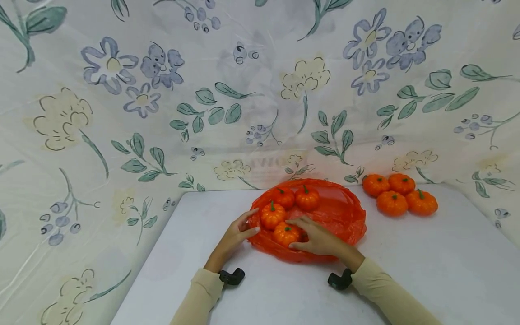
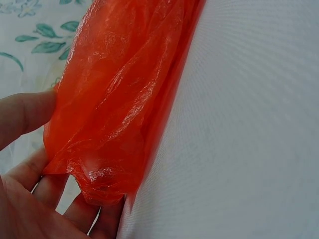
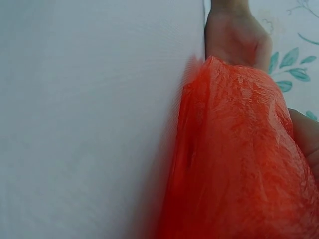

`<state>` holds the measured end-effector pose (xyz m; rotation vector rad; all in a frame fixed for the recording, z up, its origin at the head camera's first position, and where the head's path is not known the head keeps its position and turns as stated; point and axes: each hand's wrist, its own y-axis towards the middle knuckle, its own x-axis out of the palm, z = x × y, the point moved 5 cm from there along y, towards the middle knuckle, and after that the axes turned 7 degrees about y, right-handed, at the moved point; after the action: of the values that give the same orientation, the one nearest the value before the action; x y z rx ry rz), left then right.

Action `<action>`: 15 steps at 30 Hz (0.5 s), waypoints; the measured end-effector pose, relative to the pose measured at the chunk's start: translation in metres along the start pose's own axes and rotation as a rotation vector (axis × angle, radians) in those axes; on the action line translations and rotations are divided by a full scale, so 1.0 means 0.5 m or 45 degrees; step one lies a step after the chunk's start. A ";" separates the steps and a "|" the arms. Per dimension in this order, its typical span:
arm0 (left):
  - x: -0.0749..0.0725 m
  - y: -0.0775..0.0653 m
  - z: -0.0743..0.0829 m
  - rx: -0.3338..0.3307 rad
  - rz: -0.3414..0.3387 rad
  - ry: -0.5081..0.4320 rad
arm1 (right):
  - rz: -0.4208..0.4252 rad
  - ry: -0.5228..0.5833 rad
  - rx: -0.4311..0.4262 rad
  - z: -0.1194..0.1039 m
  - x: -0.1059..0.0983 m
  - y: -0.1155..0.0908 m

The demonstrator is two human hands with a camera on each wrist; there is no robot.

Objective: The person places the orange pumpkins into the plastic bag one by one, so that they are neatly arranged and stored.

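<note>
An orange-red plastic bag (image 1: 329, 207) lies wide open on the table with small orange pumpkins inside: two at the back, a pumpkin (image 1: 273, 215) at the left and a front pumpkin (image 1: 287, 234). My left hand (image 1: 235, 234) is at the bag's left side, fingers and thumb spread apart. In the left wrist view, its thumb (image 2: 30, 117) and fingers touch the bag's outer wall (image 2: 114, 99). My right hand (image 1: 318, 237) reaches over the front rim, with fingers and thumb around the front pumpkin. In the right wrist view, the bag wall (image 3: 239, 149) hides most of that hand.
Several more small pumpkins (image 1: 392, 203) stand grouped at the back right of the white table (image 1: 426, 262). A floral-patterned sheet (image 1: 260, 113) hangs behind and beside the table. Each wrist wears a dark device, such as the right wrist camera (image 1: 340, 280).
</note>
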<state>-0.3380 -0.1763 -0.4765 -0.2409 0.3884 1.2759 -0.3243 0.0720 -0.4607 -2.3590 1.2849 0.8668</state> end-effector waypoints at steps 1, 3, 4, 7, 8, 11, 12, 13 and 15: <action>0.001 0.001 0.000 0.001 0.000 0.001 | -0.001 -0.003 0.002 0.000 -0.001 -0.001; 0.002 0.003 -0.001 0.000 0.006 0.007 | -0.006 -0.007 0.000 -0.001 -0.002 -0.002; 0.003 0.003 -0.002 0.001 0.006 0.011 | -0.009 -0.007 -0.001 -0.001 -0.002 -0.002; 0.004 0.005 -0.003 0.011 -0.003 0.004 | -0.015 -0.009 -0.017 -0.002 -0.003 -0.003; 0.005 0.005 -0.004 0.016 -0.009 0.005 | -0.015 -0.010 -0.022 -0.001 -0.004 -0.003; 0.005 0.006 -0.006 0.019 -0.018 0.003 | -0.020 -0.021 -0.047 0.001 -0.004 -0.003; 0.004 0.007 -0.006 0.018 -0.018 0.010 | -0.022 -0.028 -0.052 0.002 -0.004 -0.002; 0.004 0.007 -0.006 0.022 -0.017 0.012 | -0.025 -0.031 -0.060 0.003 -0.004 -0.002; 0.003 0.008 -0.004 0.025 -0.015 0.020 | -0.029 -0.036 -0.070 0.003 -0.006 -0.002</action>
<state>-0.3420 -0.1746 -0.4789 -0.2363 0.4120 1.2588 -0.3252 0.0754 -0.4601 -2.3897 1.2356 0.9363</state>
